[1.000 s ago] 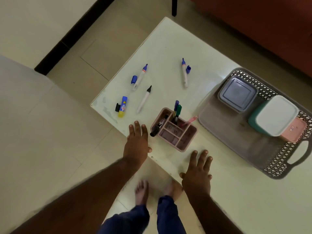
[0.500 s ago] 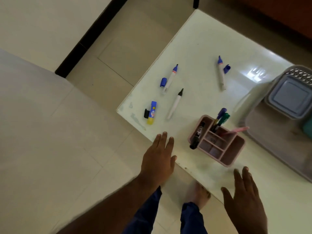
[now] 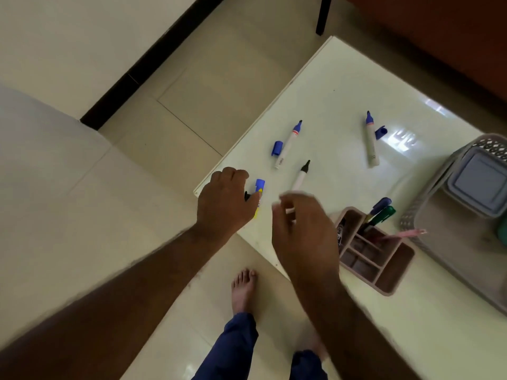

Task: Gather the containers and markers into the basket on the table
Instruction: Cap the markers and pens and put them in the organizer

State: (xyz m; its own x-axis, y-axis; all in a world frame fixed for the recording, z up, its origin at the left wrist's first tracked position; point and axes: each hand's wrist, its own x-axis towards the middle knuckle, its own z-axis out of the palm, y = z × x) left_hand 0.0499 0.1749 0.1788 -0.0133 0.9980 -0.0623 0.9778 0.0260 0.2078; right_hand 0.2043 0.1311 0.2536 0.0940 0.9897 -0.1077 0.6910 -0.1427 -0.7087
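While your left hand (image 3: 225, 200) sits over the table's (image 3: 340, 105) near corner, its fingers are curled down around the black cap end of the blue-and-yellow glue stick (image 3: 259, 192). It looks like a grip, though the fingertips themselves are hidden behind your knuckles, so I can't say for sure. Your right hand (image 3: 303, 229) is pretty blurry; the fingers are bent and close together right at the tail of the black-tipped marker (image 3: 300, 178), and I honestly can't tell if they've pinched it or are only touching it.

Just past your left fingertips there's a blue-tipped marker (image 3: 286, 145) with its loose blue cap (image 3: 277, 148) lying beside it. Farther out from your right fingers is another blue-tipped marker (image 3: 371, 141), with its cap (image 3: 380, 132) off too.

Right beside your right wrist sits the pink organizer (image 3: 384, 281), with a black marker, a blue one and a green one standing in it, plus something pink poking out. Beyond that is the basket (image 3: 422, 212), well apart from both hands, with a grey lidded container (image 3: 478, 185) inside.
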